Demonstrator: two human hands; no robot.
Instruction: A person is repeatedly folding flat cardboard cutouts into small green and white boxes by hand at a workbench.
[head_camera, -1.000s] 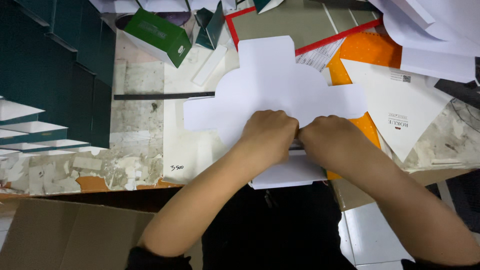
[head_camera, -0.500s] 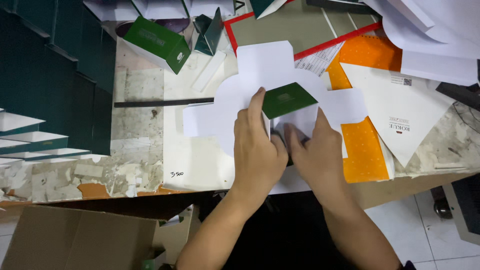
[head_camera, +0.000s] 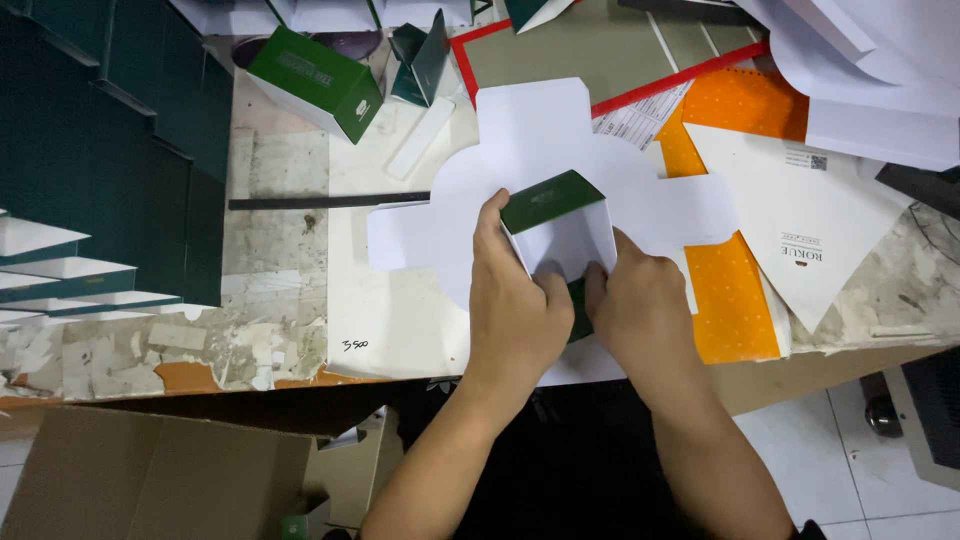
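Your 2 hands meet at the middle of the table (head_camera: 400, 330), both pressed onto a white die-cut card blank (head_camera: 530, 150) lying flat there. Your left hand (head_camera: 515, 305) grips the left edge of a folded-up panel (head_camera: 560, 225), green outside and white inside; your right hand (head_camera: 640, 310) pinches its lower right corner. A finished green box (head_camera: 315, 80) lies well apart at upper left, an orange sheet (head_camera: 725, 300) just right

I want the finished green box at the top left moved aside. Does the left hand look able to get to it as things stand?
Probably yes, once freed: the left hand is pressing the folded flap of the white card blank, and the bare worktop up to the green box shows only a thin dark strip.
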